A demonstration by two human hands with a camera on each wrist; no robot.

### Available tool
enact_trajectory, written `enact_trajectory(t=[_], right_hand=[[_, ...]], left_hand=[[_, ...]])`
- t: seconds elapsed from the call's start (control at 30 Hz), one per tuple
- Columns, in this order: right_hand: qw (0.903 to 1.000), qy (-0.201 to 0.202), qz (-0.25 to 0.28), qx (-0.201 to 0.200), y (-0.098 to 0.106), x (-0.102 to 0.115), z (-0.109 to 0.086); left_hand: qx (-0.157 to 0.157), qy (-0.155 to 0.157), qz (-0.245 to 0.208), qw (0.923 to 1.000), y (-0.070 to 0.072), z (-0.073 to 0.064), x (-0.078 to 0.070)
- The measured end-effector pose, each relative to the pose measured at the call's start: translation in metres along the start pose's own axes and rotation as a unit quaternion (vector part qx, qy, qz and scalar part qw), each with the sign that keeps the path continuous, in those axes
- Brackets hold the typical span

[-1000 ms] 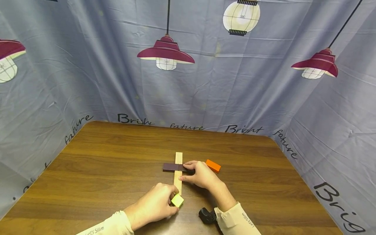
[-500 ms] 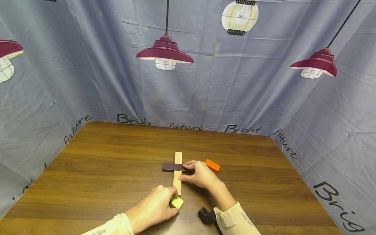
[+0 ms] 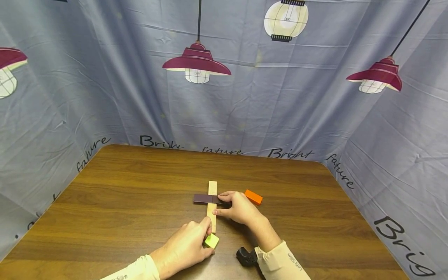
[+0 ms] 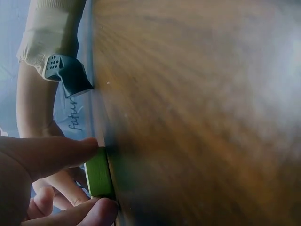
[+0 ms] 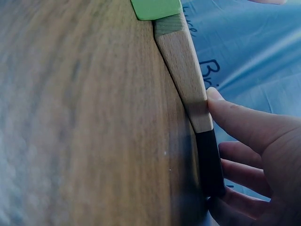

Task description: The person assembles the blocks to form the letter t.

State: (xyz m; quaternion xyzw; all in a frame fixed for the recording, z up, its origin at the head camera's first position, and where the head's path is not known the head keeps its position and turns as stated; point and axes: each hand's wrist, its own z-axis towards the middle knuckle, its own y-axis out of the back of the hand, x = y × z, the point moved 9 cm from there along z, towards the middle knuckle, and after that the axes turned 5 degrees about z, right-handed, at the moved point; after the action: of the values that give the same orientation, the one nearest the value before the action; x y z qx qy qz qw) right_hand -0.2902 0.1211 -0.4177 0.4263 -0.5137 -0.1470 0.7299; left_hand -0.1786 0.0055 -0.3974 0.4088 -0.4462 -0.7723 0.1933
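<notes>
In the head view several flat wooden blocks form a cross on the table. My left hand [image 3: 187, 243] pinches a lime green block [image 3: 212, 241] between thumb and fingers, close to the near end of a pale wooden block [image 3: 211, 210]. The left wrist view also shows this green block [image 4: 99, 173] between the fingertips. My right hand [image 3: 241, 210] has its thumb on the side of the pale block and its fingers curved over the right dark brown block [image 3: 217, 200]. Another dark block [image 3: 202, 199] extends left, and a second pale block [image 3: 212, 188] points away.
An orange block [image 3: 253, 197] lies just beyond my right hand. A black wrist device [image 3: 246, 257] sits by the right sleeve. The brown table [image 3: 140, 182] reaches back to a grey-blue curtain [image 3: 224, 109] printed with lamps.
The green block has turned and shifted slightly within my left hand's pinch, and the index finger has moved up beside the pale block's end. My right hand stays in place.
</notes>
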Motion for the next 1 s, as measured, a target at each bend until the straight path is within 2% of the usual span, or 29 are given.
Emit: enact_trajectory(t=[0.17,0.3,0.43,0.57,0.67,0.8,0.87,1.0], right_hand=[[0.9999,-0.012,0.007,0.004,-0.001,-0.003,0.000],[1.0000,-0.008,0.002,0.003,0.000,-0.002,0.001],[0.9999,0.005,-0.009,0.001,0.000,0.000,0.002],[1.0000,0.003,-0.005,0.003,0.000,0.000,0.001],[1.0000,-0.005,0.004,0.008,0.000,-0.001,0.001],[0.9999,-0.010,0.005,0.010,-0.001,-0.001,0.001],[0.9999,-0.011,0.006,0.012,-0.002,-0.001,0.001],[0.9999,-0.011,0.004,0.012,-0.002,-0.002,0.002]], left_hand=[[0.001,0.010,0.004,0.9999,0.007,0.003,0.003],[0.002,0.025,-0.017,0.9995,0.019,0.013,0.012],[-0.002,0.031,-0.067,0.9973,0.032,0.032,0.030],[-0.018,0.042,-0.105,0.9934,0.040,0.053,0.055],[-0.029,0.074,-0.128,0.9885,0.040,0.064,0.076],[-0.048,0.124,-0.153,0.9793,0.036,0.071,0.100],[-0.050,0.141,-0.168,0.9744,0.032,0.072,0.108],[-0.034,0.160,-0.207,0.9646,0.021,0.074,0.117]])
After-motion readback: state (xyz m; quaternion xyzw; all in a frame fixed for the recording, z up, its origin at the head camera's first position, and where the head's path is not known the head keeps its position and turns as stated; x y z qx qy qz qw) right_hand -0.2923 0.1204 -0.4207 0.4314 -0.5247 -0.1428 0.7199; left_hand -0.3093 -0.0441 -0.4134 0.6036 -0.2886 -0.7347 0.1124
